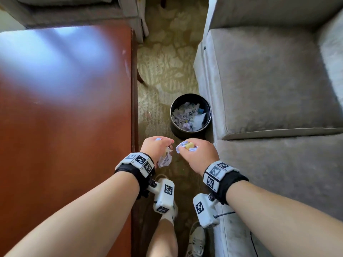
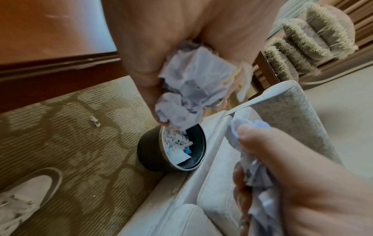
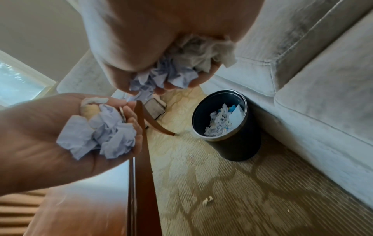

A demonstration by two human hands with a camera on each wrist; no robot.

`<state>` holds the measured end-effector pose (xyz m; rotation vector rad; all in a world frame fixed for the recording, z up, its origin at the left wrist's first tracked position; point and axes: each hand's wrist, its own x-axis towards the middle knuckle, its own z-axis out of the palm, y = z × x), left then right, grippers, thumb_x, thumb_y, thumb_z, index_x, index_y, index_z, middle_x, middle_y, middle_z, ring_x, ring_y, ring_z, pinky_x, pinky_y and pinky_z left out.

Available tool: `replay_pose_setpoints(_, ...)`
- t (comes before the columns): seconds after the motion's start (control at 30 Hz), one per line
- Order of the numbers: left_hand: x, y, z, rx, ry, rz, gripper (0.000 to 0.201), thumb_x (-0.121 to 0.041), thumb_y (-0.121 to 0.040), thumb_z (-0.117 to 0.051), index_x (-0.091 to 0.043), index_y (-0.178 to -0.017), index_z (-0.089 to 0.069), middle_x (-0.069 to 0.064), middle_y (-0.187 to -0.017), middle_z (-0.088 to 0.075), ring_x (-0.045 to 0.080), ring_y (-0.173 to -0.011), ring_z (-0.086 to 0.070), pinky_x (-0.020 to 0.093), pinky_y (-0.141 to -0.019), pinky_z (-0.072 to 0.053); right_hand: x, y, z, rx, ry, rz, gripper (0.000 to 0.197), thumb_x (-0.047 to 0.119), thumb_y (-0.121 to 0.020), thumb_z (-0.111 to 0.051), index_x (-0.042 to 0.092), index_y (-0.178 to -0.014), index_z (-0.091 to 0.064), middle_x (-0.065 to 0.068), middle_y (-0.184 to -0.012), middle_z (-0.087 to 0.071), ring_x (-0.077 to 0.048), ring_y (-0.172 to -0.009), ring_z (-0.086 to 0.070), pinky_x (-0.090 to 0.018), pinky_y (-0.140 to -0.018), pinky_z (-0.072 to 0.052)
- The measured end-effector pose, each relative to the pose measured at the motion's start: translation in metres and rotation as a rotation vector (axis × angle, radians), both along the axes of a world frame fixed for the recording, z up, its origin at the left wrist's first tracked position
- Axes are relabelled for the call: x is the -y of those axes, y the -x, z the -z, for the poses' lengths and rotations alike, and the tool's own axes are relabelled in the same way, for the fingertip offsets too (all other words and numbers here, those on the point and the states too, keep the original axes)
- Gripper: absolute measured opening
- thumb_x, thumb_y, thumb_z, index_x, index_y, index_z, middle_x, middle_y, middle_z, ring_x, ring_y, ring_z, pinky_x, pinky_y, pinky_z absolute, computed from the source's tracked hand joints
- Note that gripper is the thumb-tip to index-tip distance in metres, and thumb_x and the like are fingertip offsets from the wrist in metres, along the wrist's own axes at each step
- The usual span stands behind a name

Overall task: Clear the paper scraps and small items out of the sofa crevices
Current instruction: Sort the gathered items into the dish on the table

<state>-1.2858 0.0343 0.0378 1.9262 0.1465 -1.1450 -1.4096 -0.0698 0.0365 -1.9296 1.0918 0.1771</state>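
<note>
Both hands hang side by side over the carpet, a short way in front of a black round bin (image 1: 190, 114). My left hand (image 1: 157, 148) grips a bunch of crumpled pale paper scraps (image 1: 164, 159), seen close in the left wrist view (image 2: 187, 89). My right hand (image 1: 196, 150) holds more crumpled scraps (image 1: 182, 145) together with a small yellow piece (image 1: 189, 145); its wad fills the right wrist view (image 3: 173, 71). The bin (image 3: 224, 123) holds several paper scraps. The grey sofa (image 1: 269, 80) stands to the right.
A glossy red-brown wooden table (image 1: 65, 108) borders the narrow patterned carpet aisle (image 1: 163, 67) on the left. A second grey seat (image 1: 74, 12) stands at the far end. Small white crumbs (image 3: 207, 199) lie on the carpet. My shoe (image 1: 196, 242) is below.
</note>
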Motion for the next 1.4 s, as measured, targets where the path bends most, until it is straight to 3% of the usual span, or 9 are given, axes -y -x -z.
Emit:
replay_pose_setpoints(0.23, 0.07, -0.066, 0.022, -0.037, -0.033, 0.081, 0.014, -0.023, -0.078, -0.066, -0.022, -0.07, -0.077, 0.019, -0.091, -0.073, 0.038, -0.09, -0.069, 0.05, -0.084, -0.057, 0.056, -0.052, 0.025, -0.075, 0.006, 0.104, 0.034, 0.057, -0.074, -0.065, 0.032, -0.096, -0.071, 0.013, -0.081, -0.068, -0.008, -0.075, -0.062, -0.022, -0.064, -0.05)
replay_pose_setpoints(0.3, 0.09, -0.078, 0.028, -0.06, -0.051, 0.101, 0.013, -0.023, -0.079, -0.066, -0.019, -0.073, -0.077, 0.021, -0.088, -0.071, 0.036, -0.082, -0.067, 0.047, -0.08, -0.057, 0.074, -0.061, 0.031, -0.094, 0.017, 0.119, 0.039, 0.059, -0.074, -0.064, 0.03, -0.098, -0.071, 0.012, -0.083, -0.068, -0.01, -0.076, -0.062, -0.023, -0.066, -0.051)
replay_pose_setpoints(0.37, 0.109, -0.087, 0.033, -0.087, -0.047, 0.097, 0.013, -0.019, -0.081, -0.066, -0.013, -0.08, -0.077, 0.017, -0.084, -0.069, 0.029, -0.072, -0.061, 0.04, -0.074, -0.054, 0.092, -0.069, 0.035, -0.103, 0.011, 0.127, 0.037, 0.056, -0.076, -0.065, 0.028, -0.1, -0.071, 0.01, -0.086, -0.069, -0.012, -0.08, -0.063, -0.025, -0.071, -0.053)
replay_pose_setpoints(0.53, 0.156, -0.102, 0.038, -0.183, 0.02, 0.054, 0.014, -0.005, -0.084, -0.06, -0.001, -0.087, -0.073, 0.014, -0.079, -0.067, 0.026, -0.072, -0.06, 0.034, -0.071, -0.051, 0.134, -0.083, 0.048, -0.104, -0.01, 0.14, 0.039, 0.058, -0.076, -0.065, 0.027, -0.099, -0.072, 0.011, -0.085, -0.069, -0.012, -0.081, -0.063, -0.023, -0.07, -0.052)
replay_pose_setpoints(0.77, 0.18, -0.127, 0.035, -0.183, 0.058, 0.069, 0.031, 0.008, -0.085, -0.051, -0.009, -0.077, -0.075, 0.012, -0.076, -0.071, 0.024, -0.07, -0.066, 0.033, -0.071, -0.055, 0.169, -0.121, 0.042, -0.081, -0.012, -0.002, 0.031, 0.055, -0.08, -0.064, 0.028, -0.095, -0.071, 0.012, -0.081, -0.067, -0.012, -0.08, -0.064, -0.028, -0.072, -0.056)
replay_pose_setpoints(0.97, 0.087, -0.154, 0.01, -0.16, 0.018, -0.148, 0.021, -0.007, -0.073, -0.065, -0.022, -0.076, -0.079, 0.01, -0.089, -0.077, 0.03, -0.093, -0.071, 0.045, -0.088, -0.056, 0.117, -0.18, 0.023, -0.061, -0.016, -0.348, 0.03, 0.06, -0.077, -0.061, 0.033, -0.087, -0.068, 0.013, -0.078, -0.068, -0.01, -0.076, -0.063, -0.027, -0.066, -0.053)
replay_pose_setpoints(1.07, 0.013, -0.157, -0.007, -0.111, 0.003, -0.293, 0.02, -0.001, -0.079, -0.066, -0.016, -0.082, -0.078, 0.008, -0.084, -0.075, 0.024, -0.084, -0.069, 0.039, -0.085, -0.055, 0.064, -0.203, 0.011, -0.054, -0.035, -0.495, 0.028, 0.06, -0.074, -0.059, 0.035, -0.083, -0.068, 0.016, -0.075, -0.067, -0.006, -0.073, -0.062, -0.026, -0.064, -0.052)
replay_pose_setpoints(1.27, -0.132, -0.131, -0.027, -0.043, 0.015, -0.527, 0.016, -0.007, -0.078, -0.07, -0.02, -0.083, -0.079, 0.01, -0.089, -0.076, 0.024, -0.083, -0.068, 0.041, -0.083, -0.055, -0.063, -0.218, -0.008, 0.004, -0.04, -0.729, 0.023, 0.055, -0.076, -0.064, 0.034, -0.086, -0.069, 0.015, -0.082, -0.069, -0.008, -0.079, -0.063, -0.028, -0.074, -0.054)
replay_pose_setpoints(1.4, -0.229, -0.084, -0.036, -0.028, 0.042, -0.664, 0.018, -0.018, -0.062, -0.072, -0.027, -0.077, -0.079, 0.015, -0.094, -0.076, 0.024, -0.08, -0.063, 0.05, -0.09, -0.053, -0.157, -0.198, -0.018, 0.016, -0.015, -0.841, 0.012, 0.048, -0.074, -0.067, 0.036, -0.077, -0.069, 0.014, -0.075, -0.069, -0.011, -0.077, -0.065, -0.031, -0.072, -0.054)
